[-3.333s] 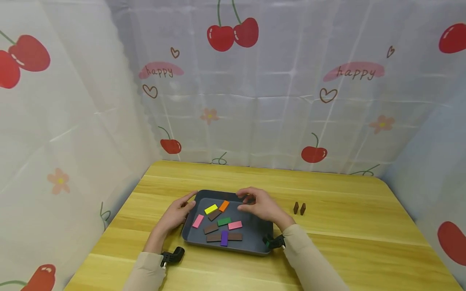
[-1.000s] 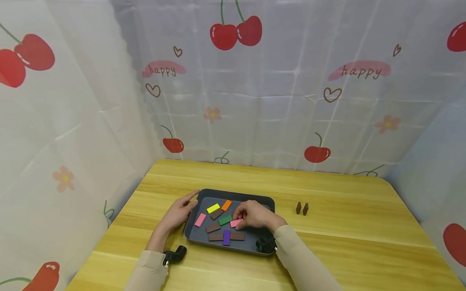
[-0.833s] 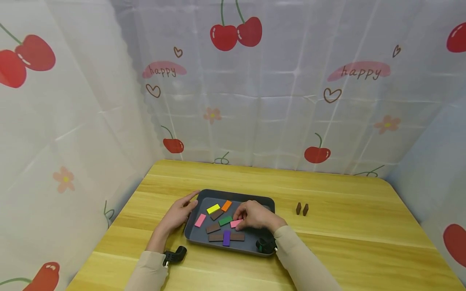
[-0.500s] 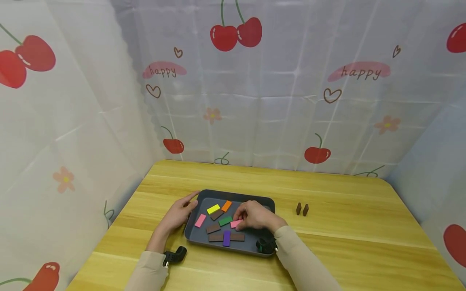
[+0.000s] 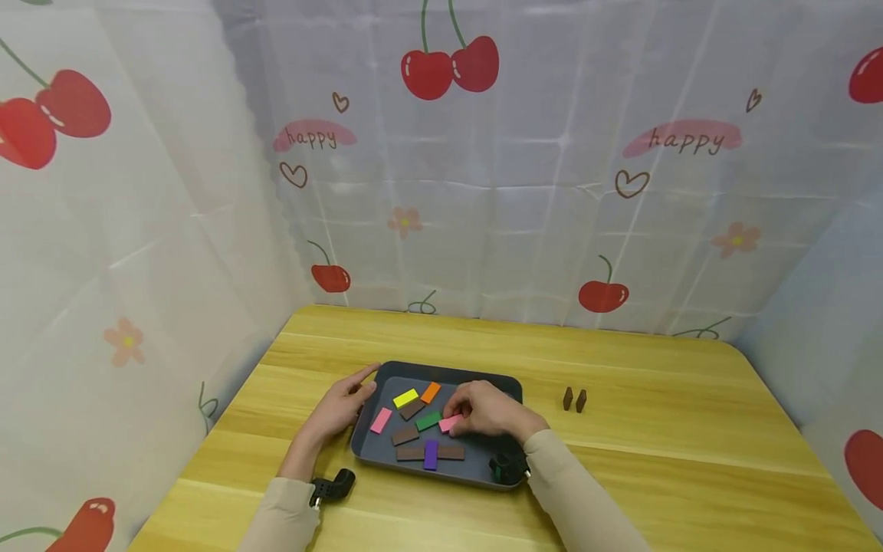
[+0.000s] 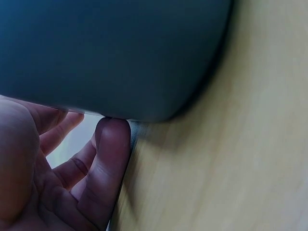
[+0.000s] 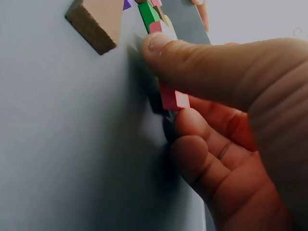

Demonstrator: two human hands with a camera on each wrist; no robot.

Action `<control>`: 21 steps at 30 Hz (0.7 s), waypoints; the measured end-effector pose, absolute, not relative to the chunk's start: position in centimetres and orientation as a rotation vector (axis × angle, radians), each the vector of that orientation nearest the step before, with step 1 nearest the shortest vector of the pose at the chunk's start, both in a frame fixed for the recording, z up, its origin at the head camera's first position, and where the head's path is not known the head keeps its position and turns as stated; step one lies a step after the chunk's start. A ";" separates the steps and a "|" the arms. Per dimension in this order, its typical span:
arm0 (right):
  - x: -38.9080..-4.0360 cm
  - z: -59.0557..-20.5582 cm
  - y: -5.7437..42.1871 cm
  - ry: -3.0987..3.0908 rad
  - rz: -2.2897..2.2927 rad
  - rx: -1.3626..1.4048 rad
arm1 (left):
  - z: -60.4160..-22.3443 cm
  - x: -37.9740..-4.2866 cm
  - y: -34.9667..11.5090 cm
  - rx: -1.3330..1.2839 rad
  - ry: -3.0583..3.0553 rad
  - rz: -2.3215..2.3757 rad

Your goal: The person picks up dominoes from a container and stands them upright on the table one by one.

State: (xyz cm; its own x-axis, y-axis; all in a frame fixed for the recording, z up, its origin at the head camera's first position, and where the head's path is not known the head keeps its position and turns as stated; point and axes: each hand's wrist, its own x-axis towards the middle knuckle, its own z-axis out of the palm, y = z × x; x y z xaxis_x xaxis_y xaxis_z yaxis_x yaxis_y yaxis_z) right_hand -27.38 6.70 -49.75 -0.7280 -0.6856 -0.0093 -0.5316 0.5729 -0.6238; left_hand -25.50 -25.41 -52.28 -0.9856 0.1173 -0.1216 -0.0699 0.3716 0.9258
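Note:
A dark grey tray point(image 5: 441, 474) lies on the table with several small domino blocks in it. My right hand point(image 5: 488, 408) pinches a pink block point(image 5: 450, 423) between thumb and fingers, low over the tray floor. The right wrist view shows the same pink block point(image 7: 169, 95) under the thumb, in line with a green block point(image 7: 148, 16). At the tray's left side is my left hand point(image 5: 338, 406), fingers resting against its outer wall. In the left wrist view its fingertips point(image 6: 113, 129) touch the dark tray wall point(image 6: 110, 57).
Inside the tray lie a yellow block point(image 5: 405, 398), an orange block point(image 5: 431, 392), another pink block point(image 5: 381, 420), several brown blocks point(image 5: 405, 435) and a purple block point(image 5: 431, 455) between two brown ones. Two brown blocks point(image 5: 568, 398) stand upright on the table to the right.
From above the tray's far side, my right hand has come down onto the pink block and grips it. The green block has turned slightly. The left hand stays at the tray's side.

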 end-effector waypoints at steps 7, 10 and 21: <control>-26.9 -48.8 7.2 2.564 -0.935 -0.992 | -52.1 -25.4 -25.3 0.078 2.454 1.684; -26.8 -48.6 7.5 2.586 -0.948 -0.961 | -52.0 -25.3 -25.3 0.081 2.452 1.689; -26.4 -47.7 8.6 2.599 -1.065 -0.881 | -52.4 -25.6 -25.3 0.062 2.454 1.672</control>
